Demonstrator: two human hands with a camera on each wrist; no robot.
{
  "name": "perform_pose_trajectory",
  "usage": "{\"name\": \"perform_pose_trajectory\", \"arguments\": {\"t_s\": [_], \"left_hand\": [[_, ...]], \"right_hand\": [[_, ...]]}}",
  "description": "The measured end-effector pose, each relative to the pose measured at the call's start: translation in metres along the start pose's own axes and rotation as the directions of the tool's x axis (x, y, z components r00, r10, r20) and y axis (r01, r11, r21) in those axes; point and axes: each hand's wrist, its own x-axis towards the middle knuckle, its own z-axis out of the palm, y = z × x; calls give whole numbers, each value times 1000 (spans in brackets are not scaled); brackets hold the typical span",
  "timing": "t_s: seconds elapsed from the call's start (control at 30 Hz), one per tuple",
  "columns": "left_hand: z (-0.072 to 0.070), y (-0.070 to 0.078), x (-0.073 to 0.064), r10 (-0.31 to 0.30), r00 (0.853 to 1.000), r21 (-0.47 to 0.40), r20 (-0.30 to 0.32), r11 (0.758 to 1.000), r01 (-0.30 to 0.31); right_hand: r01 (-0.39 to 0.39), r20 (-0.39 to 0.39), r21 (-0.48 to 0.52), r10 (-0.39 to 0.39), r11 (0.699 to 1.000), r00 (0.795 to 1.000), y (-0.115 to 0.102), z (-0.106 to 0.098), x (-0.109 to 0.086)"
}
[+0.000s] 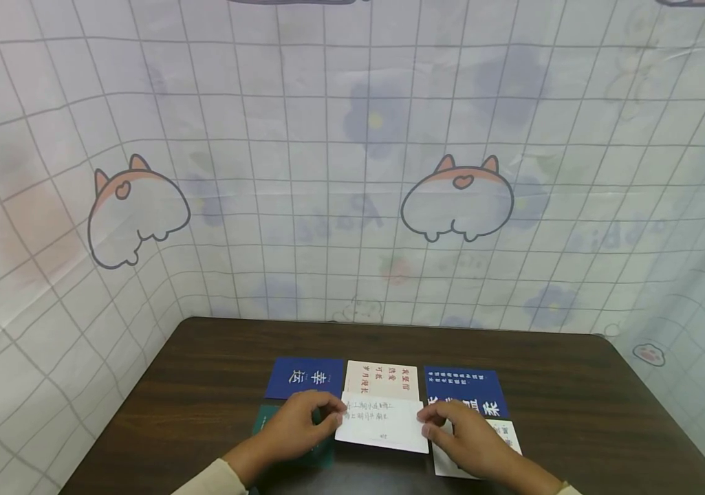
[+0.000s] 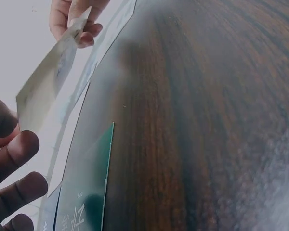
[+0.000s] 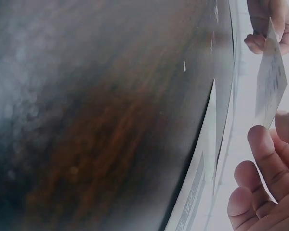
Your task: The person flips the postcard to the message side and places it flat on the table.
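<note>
A white card [image 1: 383, 432] with handwritten lines is held up off the table between both hands. My left hand [image 1: 302, 424] pinches its left edge between thumb and fingers, while my right hand [image 1: 471, 438] pinches the right edge. From the left wrist, the raised card [image 2: 41, 98] is seen nearly edge-on, tilted above the other cards. Under my left hand lies a green card [image 1: 324, 455], partly hidden. A white printed card [image 1: 507, 433] is partly covered by my right hand. Just behind the held card is a cream card [image 1: 383, 379] with red writing.
A dark blue card [image 1: 287, 377] with large pale characters lies at the back left of the group, and another blue card [image 1: 470, 385] at the back right. The dark wooden table [image 1: 575, 385] ends at a grid-patterned curtain [image 1: 327, 275] behind and on both sides.
</note>
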Motion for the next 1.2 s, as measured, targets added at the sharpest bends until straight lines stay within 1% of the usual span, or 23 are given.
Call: {"name": "perform_pose_trajectory", "arguments": {"t_s": [0.13, 0.23, 0.37, 0.47, 0.63, 0.87, 1.07, 1.2], "left_hand": [[1, -2, 1, 18, 1000, 49, 21, 999, -19], [2, -4, 1, 35, 999, 102, 31, 994, -37], [4, -6, 2, 61, 998, 197, 33, 978, -67], [5, -6, 1, 74, 996, 244, 41, 966, -82], [5, -4, 1, 94, 994, 276, 55, 955, -106], [6, -3, 1, 111, 990, 327, 82, 936, -132], [8, -4, 2, 111, 990, 359, 91, 923, -137], [9, -5, 2, 109, 989, 372, 97, 918, -138]], "right_hand": [[18, 5, -16, -18, 1000, 1000, 0, 0, -1], [37, 5, -19, -37, 999, 999, 1, -1, -1], [39, 17, -12, -39, 999, 999, 1, 0, -1], [34, 31, -3, -34, 999, 999, 2, 0, -1], [24, 58, 4, -25, 1000, 998, 1, 0, -1], [-10, 97, 6, 10, 1000, 995, -2, 0, 0], [-1, 101, -2, 1, 1000, 995, -1, 1, 0], [-5, 119, -2, 5, 1000, 993, 0, 2, 0]]}}
